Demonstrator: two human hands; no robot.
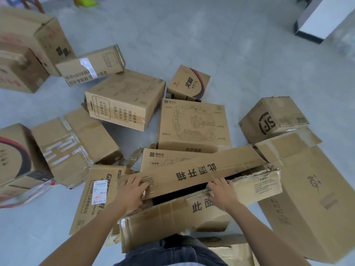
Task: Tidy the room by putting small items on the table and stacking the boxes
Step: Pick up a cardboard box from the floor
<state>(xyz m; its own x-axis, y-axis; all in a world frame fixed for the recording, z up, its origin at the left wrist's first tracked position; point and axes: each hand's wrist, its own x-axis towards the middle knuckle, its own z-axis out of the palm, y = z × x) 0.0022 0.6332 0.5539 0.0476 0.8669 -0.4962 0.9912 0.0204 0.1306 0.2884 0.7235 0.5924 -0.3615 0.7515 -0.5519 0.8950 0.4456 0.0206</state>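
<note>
Floor (pixel 211 35): grey, glossy; boxes (pixel 124 100) scattered throughout. Box (pixel 172 214), lower centre: worn, torn flap (pixel 211 167), black print. Left hand (pixel 132 189) spread flat on flap; right hand (pixel 221 191) spread at flap edge.

Pale grey-blue tiled floor (pixel 230 45), faint grout lines, soft even daylight, weak shadows. Top right: white furniture panel (pixel 324 18) with dark edging, standing on floor. Top left: brown wooden legs (pixel 32 2); beside them green-yellow object (pixel 86 0), blurred.
</note>
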